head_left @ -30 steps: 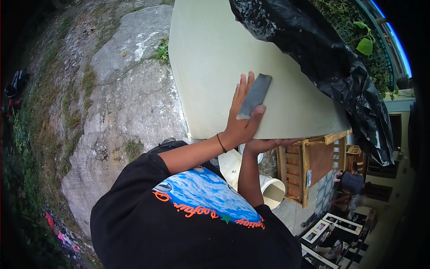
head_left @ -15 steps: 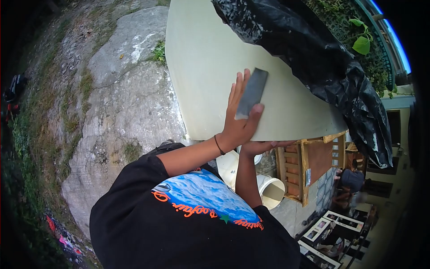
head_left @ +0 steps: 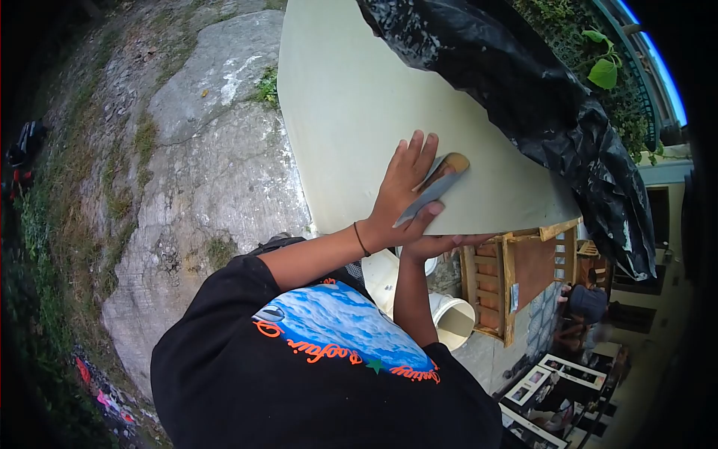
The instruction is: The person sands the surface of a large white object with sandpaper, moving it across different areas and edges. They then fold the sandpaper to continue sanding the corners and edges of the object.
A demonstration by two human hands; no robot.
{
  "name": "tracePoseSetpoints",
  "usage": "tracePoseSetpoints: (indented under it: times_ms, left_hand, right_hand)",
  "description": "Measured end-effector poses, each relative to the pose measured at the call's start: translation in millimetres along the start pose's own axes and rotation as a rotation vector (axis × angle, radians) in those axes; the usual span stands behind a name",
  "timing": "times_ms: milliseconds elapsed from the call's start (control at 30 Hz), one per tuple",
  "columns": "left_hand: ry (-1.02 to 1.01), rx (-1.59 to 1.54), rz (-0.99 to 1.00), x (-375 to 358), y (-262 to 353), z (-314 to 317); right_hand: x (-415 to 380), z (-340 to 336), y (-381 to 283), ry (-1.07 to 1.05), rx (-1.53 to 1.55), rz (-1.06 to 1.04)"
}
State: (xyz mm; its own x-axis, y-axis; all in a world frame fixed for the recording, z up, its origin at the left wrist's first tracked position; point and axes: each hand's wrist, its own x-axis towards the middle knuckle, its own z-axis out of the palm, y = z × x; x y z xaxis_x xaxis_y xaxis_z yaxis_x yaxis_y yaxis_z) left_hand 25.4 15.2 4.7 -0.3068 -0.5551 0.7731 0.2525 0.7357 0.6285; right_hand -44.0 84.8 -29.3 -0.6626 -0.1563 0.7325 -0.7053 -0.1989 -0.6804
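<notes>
A large, smooth, pale grey-green panel [head_left: 359,90] fills the upper middle of the view. My left hand [head_left: 400,194] lies over it, fingers stretched upward, and holds a grey strip of sandpaper [head_left: 430,196] between thumb and fingers. The strip is tilted, and its far end shows a rounded tan part; what lies under the palm is hidden. At the panel's near edge, my right hand [head_left: 437,244] grips from below, its thumb along the edge and its other fingers out of sight.
Crumpled black plastic sheeting [head_left: 523,97] covers the panel's right side. Beneath are a wooden crate-like frame [head_left: 508,277] and a white bucket [head_left: 452,318]. Cracked concrete [head_left: 209,172] spreads to the left. Another person [head_left: 587,299] sits far right, near white-framed pieces [head_left: 550,382].
My left hand has slid slightly down and to the right on the panel. The sandpaper has turned more slanted, now showing a tan end. My right hand stays put.
</notes>
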Motion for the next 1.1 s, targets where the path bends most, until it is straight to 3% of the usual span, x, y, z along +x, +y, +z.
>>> tracePoseSetpoints:
  times_ms: [100, 133, 167, 233, 333, 433, 533, 567, 600, 633, 700, 800, 833, 900, 933, 1000, 1033, 1100]
  left_hand:
    - [0.044, 0.067, -0.078, -19.2, -35.9, -1.5]
    - [0.190, -0.178, -0.487, -34.2, -50.4, 14.1]
    - [0.181, -0.231, -0.826, -33.3, -66.7, 13.6]
    - [0.057, -0.116, -1.196, -11.3, -78.5, -2.1]
    - [0.185, -0.305, -0.789, -8.8, -37.6, 14.7]
    - [0.074, -0.053, -0.139, -8.2, 8.5, 2.3]
    - [0.042, 0.155, -0.115, -23.6, -25.1, -1.9]
    - [0.160, -0.196, -0.552, -42.3, -43.6, 15.8]
    - [0.217, -0.217, -0.777, -39.5, -64.3, 17.2]
    - [0.151, -0.204, -1.070, -36.8, -86.7, 10.5]
    - [0.111, -0.205, -1.131, -12.8, -82.1, -0.4]
    - [0.212, -0.285, -0.586, -10.5, -25.4, 17.5]
    - [0.119, -0.125, -0.454, -17.4, -10.1, 14.7]
    - [0.116, 0.039, -0.154, -13.2, 6.4, 0.8]
    - [0.116, 0.036, -0.151, -20.9, -4.3, 4.3]
    - [0.182, -0.190, -0.444, -40.3, -41.5, 16.0]
    - [0.143, -0.285, -0.755, -33.7, -53.2, 12.5]
    - [0.059, -0.235, -1.037, -12.2, -76.4, 2.7]
  right_hand:
    - [3.4, 3.9, -6.9, -0.002, -0.087, -0.019]
    - [4.0, 6.3, -10.0, 0.024, -0.063, 0.001]
    - [4.0, 4.3, -8.9, 0.025, -0.063, 0.003]
    - [5.8, -0.6, -6.1, 0.008, -0.304, -0.068]
    - [5.5, 3.0, -8.2, 0.004, -0.181, -0.065]
    - [-0.4, 2.8, -5.9, 0.018, -0.047, 0.007]
    - [0.8, 4.2, -2.8, 0.027, 0.043, 0.021]
    - [2.7, 4.3, -3.0, 0.032, 0.044, 0.019]
    - [4.1, 3.2, -4.5, 0.026, -0.081, -0.019]
    - [3.8, 2.3, -5.8, 0.017, -0.206, -0.055]
    - [3.3, 0.1, -7.6, 0.010, -0.218, -0.040]
    - [3.5, 1.7, -7.7, 0.010, -0.131, -0.003]
    - [2.4, 2.6, -7.8, 0.015, -0.034, 0.026]
    - [-0.8, -1.6, -1.9, 0.006, -0.083, 0.004]
    - [0.5, -2.5, -0.8, -0.001, -0.135, -0.020]
    - [5.5, 3.1, -7.1, 0.004, -0.156, -0.033]
    - [5.1, 3.0, -11.0, 0.000, -0.181, -0.038]
    - [3.0, -1.1, -7.7, -0.006, -0.237, -0.047]
